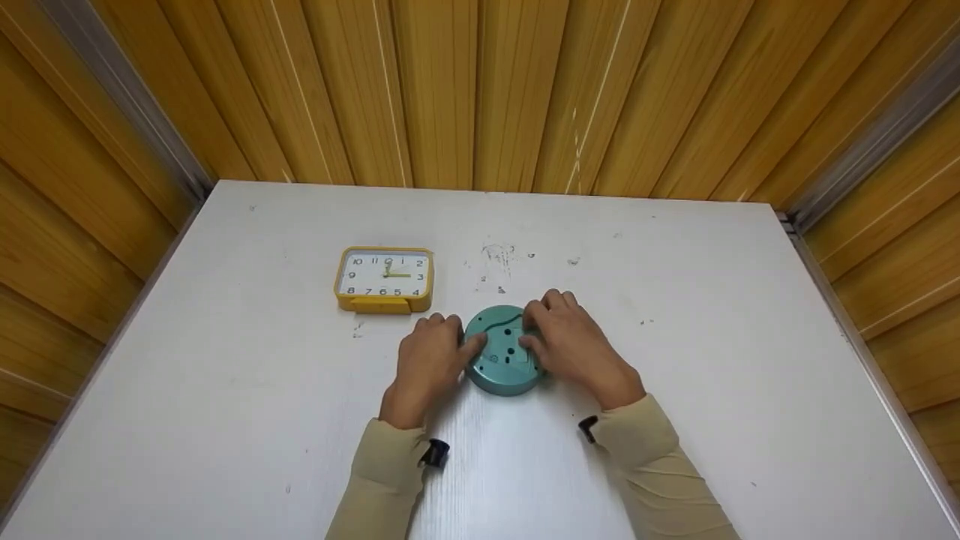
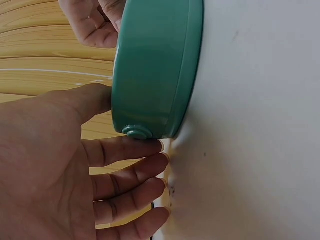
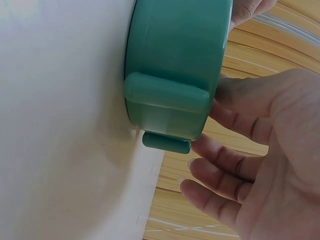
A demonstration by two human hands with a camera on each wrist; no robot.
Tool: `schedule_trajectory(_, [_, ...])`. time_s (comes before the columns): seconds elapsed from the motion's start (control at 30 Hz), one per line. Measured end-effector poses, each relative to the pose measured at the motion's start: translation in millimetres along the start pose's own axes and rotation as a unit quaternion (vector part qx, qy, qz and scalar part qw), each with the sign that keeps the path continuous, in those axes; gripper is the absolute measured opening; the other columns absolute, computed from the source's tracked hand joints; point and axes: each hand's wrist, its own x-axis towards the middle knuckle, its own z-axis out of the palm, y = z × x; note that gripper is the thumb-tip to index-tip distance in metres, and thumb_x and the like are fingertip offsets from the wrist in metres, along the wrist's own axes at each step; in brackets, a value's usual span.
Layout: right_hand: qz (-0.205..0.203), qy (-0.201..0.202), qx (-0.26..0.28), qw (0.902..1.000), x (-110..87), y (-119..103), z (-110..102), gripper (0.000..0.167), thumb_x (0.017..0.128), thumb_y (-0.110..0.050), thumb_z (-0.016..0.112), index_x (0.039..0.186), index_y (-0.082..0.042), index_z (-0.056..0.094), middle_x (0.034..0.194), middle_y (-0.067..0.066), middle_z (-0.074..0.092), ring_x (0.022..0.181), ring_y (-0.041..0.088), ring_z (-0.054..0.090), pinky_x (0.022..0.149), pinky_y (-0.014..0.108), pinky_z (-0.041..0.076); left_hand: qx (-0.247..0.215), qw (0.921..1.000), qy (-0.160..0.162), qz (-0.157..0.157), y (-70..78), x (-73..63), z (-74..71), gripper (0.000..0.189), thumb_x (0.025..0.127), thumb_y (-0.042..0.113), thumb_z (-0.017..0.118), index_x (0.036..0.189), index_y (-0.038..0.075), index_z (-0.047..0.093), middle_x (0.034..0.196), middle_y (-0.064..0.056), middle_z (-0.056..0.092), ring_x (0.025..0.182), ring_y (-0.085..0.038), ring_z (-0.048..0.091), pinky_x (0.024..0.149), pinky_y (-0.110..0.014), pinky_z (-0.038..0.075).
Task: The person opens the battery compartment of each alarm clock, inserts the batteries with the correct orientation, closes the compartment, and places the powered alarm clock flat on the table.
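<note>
A round teal alarm clock (image 1: 504,377) lies face down on the white table, its back with small dark knobs and holes turned up and its dial hidden. My left hand (image 1: 429,361) grips its left side, thumb over the back edge and index finger beside a round button (image 2: 137,132) on the rim. On the other side, my right hand (image 1: 574,345) holds the clock's right edge, with thumb and bent index finger on the back near a rectangular cover. Two stubby feet (image 3: 165,92) stick out from the rim there, and the lower fingers hang free of it.
A yellow rectangular alarm clock (image 1: 384,279) lies face up, behind and left of my left hand. Dark scuff marks (image 1: 499,255) dot the white table (image 1: 712,300). Yellow wood-patterned panels (image 1: 517,97) wall in the back and both sides.
</note>
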Motion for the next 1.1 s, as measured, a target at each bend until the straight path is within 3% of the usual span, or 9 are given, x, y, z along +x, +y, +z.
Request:
schedule_trajectory(0.73, [0.019, -0.02, 0.026, 0.9993, 2.4, 2.0, 1.4, 0.019, 0.098, -0.017, 0.08, 0.109, -0.009, 0.067, 0.104, 0.008, 0.054, 0.102, 0.029, 0.048, 0.091, 0.046, 0.048, -0.013, 0.9998, -0.009, -0.013, 1.8, 0.3, -1.0, 0.048, 0.105, 0.047, 0.064, 0.116, 0.002, 0.073, 0.092, -0.007, 0.059, 0.09, -0.025, 0.054, 0.08, -0.043, 0.052])
schedule_trajectory(1.1, [0.021, -0.014, 0.027, 0.9993, 0.6, 2.4, 0.0, 0.025, 0.097, -0.019, 0.081, 0.112, -0.007, 0.065, 0.105, 0.007, 0.056, 0.103, 0.029, 0.049, 0.092, 0.046, 0.048, -0.003, 0.9999, 0.0, -0.01, 1.9, -0.4, -0.8, 0.046, 0.104, 0.048, 0.066, 0.108, 0.002, 0.072, 0.09, -0.007, 0.058, 0.089, -0.025, 0.055, 0.077, -0.044, 0.053])
